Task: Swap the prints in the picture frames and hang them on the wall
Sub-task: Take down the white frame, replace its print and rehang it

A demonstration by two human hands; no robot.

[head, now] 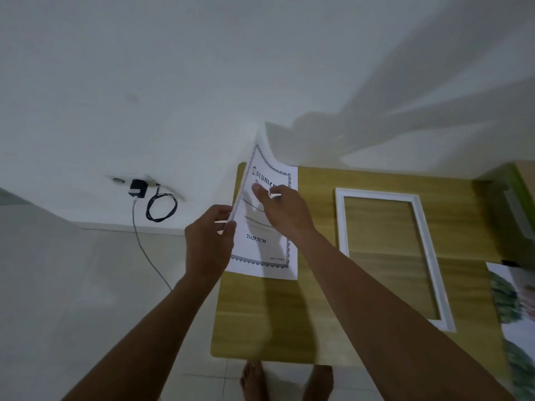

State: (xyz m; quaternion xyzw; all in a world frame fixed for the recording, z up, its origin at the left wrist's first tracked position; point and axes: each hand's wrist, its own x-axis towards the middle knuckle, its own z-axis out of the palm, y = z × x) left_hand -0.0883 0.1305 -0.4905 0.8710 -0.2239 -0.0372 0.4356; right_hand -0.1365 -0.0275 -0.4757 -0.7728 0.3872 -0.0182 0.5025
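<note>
A white document print (262, 250) with a dark ornamental border and "21x29.7CM" text is tilted up over the left part of the wooden table (260, 322). My left hand (210, 241) pinches its left edge. My right hand (282, 211) lies on its face, fingers spread near the heading. An empty white picture frame (434, 256) lies flat on the table to the right. A print with green foliage (518, 322) lies at the table's right edge, partly cut off.
The white wall (202, 82) rises right behind the table. A black power adapter (137, 189) with a looped cable (160, 208) is plugged in low on the wall at left. A green-edged box (518, 195) stands at far right. My bare feet (254, 380) show below.
</note>
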